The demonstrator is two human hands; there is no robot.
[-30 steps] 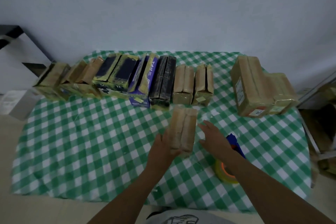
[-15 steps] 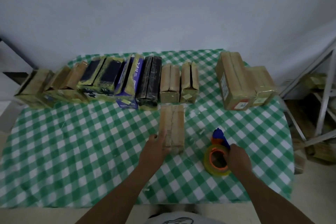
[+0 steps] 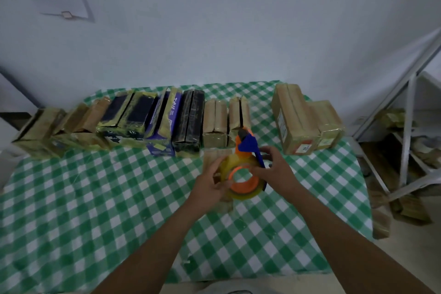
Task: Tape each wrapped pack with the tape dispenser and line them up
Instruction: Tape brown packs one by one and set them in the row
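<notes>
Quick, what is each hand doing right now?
Left hand: closed, gripping the left side of the tape dispenser.
Right hand: closed, holding the same tape dispenser from its right side.

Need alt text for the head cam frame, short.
The left hand and right hand hold an orange-and-blue tape dispenser over a tan wrapped pack on a green checked tablecloth. Behind, a row of wrapped packs lines the far edge, with two larger tan boxes at right.
</notes>
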